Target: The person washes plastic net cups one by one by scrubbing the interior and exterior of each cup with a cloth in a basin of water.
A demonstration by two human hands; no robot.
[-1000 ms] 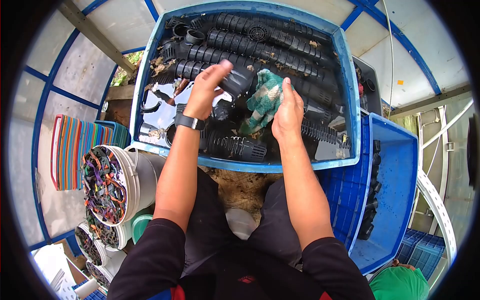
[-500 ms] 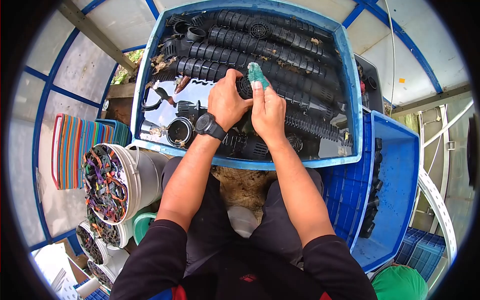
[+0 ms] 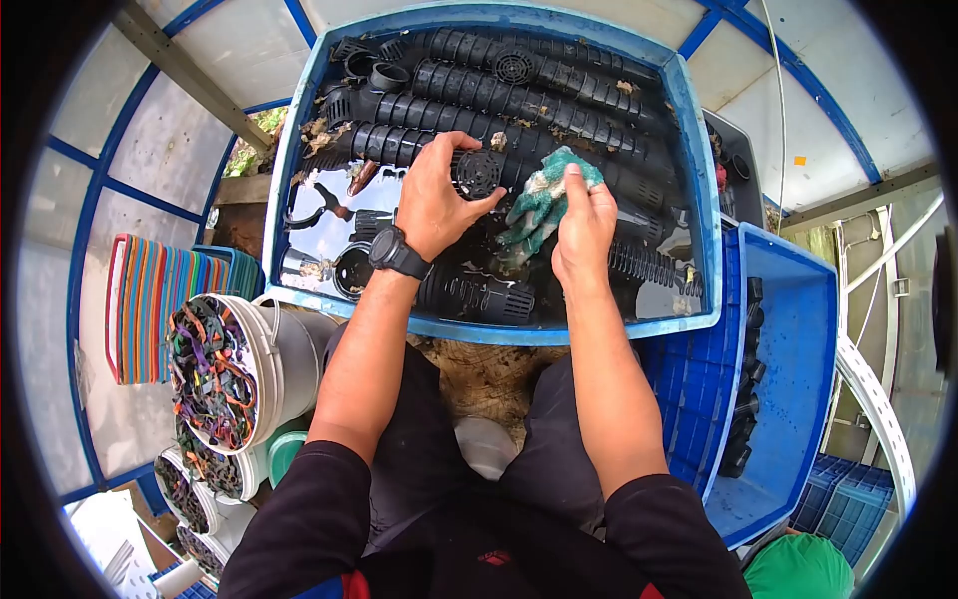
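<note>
The left hand is curved partway open, thumb and fingers spread around a black slotted cup whose round, grated end faces up toward the view. Just to its right, the right hand pinches a bunched green-and-white cloth between thumb and fingers, its loose folds hanging toward the left hand, apart from the cup. For good handling, I judge the left fingers do best pressing evenly on the cup's sides, since wet plastic is likely slippery, with the grated end uncovered; the cloth seems best gathered tightly, so loose folds do not catch in the slots. Beneath both hands lies dark water; beyond them, rows of nested black cups; around all this, a blue tub. Farther right of the right hand stands a blue crate; left of the left forearm, a white bucket.
</note>
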